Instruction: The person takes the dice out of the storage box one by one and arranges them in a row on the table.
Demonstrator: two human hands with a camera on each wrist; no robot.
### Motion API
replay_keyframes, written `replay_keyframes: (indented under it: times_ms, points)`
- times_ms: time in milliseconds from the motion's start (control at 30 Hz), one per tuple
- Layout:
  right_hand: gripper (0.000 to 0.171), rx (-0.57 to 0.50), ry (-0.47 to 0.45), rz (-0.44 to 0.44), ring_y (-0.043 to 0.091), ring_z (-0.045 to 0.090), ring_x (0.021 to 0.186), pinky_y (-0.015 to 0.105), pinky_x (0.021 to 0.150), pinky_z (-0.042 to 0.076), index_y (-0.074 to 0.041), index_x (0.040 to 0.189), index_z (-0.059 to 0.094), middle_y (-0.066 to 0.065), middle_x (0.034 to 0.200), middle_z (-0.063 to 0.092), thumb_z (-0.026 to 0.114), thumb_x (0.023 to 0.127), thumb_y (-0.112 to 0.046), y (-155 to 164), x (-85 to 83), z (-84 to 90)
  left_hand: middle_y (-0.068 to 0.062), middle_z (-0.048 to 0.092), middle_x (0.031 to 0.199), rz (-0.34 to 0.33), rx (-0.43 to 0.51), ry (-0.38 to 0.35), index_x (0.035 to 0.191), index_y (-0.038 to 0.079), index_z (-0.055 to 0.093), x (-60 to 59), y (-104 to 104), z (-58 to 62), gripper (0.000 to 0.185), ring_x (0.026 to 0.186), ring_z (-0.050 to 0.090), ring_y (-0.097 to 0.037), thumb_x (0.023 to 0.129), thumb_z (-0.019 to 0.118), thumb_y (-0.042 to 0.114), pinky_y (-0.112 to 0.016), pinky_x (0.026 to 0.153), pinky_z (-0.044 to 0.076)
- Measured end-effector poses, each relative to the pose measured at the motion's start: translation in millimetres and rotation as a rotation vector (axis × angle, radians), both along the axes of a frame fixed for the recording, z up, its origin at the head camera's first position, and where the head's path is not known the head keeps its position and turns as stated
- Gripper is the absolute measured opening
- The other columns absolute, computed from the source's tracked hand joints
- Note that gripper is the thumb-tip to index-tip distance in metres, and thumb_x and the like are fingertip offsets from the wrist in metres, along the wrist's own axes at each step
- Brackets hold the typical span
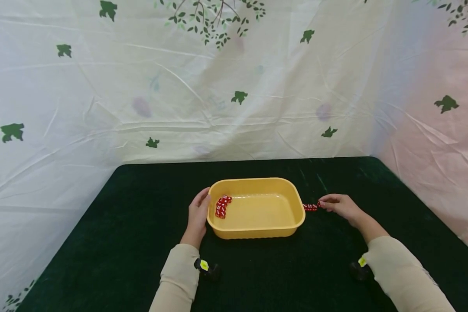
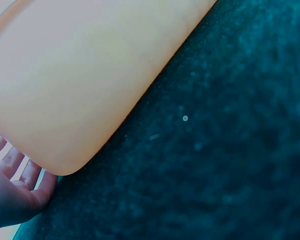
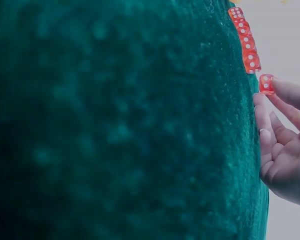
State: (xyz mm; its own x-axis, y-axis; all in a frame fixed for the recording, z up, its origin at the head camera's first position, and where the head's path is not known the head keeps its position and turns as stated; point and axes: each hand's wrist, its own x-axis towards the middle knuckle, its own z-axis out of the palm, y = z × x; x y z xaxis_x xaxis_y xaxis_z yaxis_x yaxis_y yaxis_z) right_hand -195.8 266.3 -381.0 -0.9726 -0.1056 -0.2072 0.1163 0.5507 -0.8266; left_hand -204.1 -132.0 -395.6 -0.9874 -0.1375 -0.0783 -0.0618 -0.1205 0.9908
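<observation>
A yellow plastic tub (image 1: pixel 257 180) sits in the middle of the dark green table. Several red dice (image 1: pixel 221 206) lie in a cluster inside it, against its left wall. My left hand (image 1: pixel 203 201) rests flat against the outside of that wall; in the left wrist view its fingers (image 2: pixel 12 167) lie straight along the tub's wall (image 2: pixel 80 75). Right of the tub, a short row of red dice (image 1: pixel 310 207) lies on the cloth. My right hand (image 1: pixel 322 203) pinches one red die (image 3: pixel 266 84) at the end of that row of dice (image 3: pixel 244 40).
The green cloth (image 1: pixel 140 225) covers the whole table. A white sheet printed with green leaves (image 1: pixel 238 97) hangs close behind and along both sides. Black wrist-camera mounts (image 1: pixel 206 268) sit under both sleeves.
</observation>
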Motion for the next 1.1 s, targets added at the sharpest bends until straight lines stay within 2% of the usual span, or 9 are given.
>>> replay_keyframes:
  times_ms: [133, 267, 800, 1100]
  points:
    - [0.038, 0.011, -0.013, 0.009, 0.031, 0.045, 0.096, 0.047, 0.081, 0.038, 0.002, 0.112, 0.050, 0.017, 0.107, 0.049, 0.051, 0.086, -0.025, -1.5, 1.5, 0.4, -0.006, 0.042, 0.125, -0.002, 0.001, 0.005, 0.124, 0.013, 0.044, 0.1, 0.3, 0.5, 0.035, 0.110, 0.042, -0.020, 0.091, 0.044, 0.025, -0.034, 0.090, 0.036]
    - [0.036, 0.020, -0.018, 0.018, 0.031, 0.044, 0.098, 0.048, 0.081, 0.037, 0.001, 0.111, 0.051, 0.016, 0.107, 0.049, 0.051, 0.086, -0.024, -2.2, 1.8, 0.0, -0.006, 0.042, 0.124, 0.001, -0.002, 0.003, 0.124, 0.013, 0.044, 0.1, 0.2, 0.5, 0.036, 0.109, 0.042, -0.020, 0.091, 0.044, 0.025, -0.034, 0.090, 0.036]
    - [0.031, 0.038, -0.005, 0.027, 0.025, 0.043, 0.087, 0.033, 0.070, 0.038, -0.001, 0.108, 0.055, 0.013, 0.100, 0.048, 0.052, 0.086, -0.022, -1.9, -0.1, -2.3, -0.006, 0.042, 0.124, 0.005, -0.007, 0.001, 0.124, 0.013, 0.044, -0.1, 0.5, 2.0, 0.035, 0.109, 0.042, -0.020, 0.091, 0.044, 0.025, -0.035, 0.090, 0.036]
    - [0.037, 0.028, -0.047, 0.020, 0.029, 0.042, 0.095, 0.043, 0.077, 0.037, 0.000, 0.113, 0.051, 0.015, 0.108, 0.046, 0.053, 0.084, -0.024, -1.3, -0.3, 0.8, -0.006, 0.042, 0.124, 0.006, -0.011, -0.001, 0.124, 0.013, 0.044, 0.9, 0.8, 1.3, 0.036, 0.109, 0.043, -0.020, 0.091, 0.044, 0.025, -0.035, 0.090, 0.036]
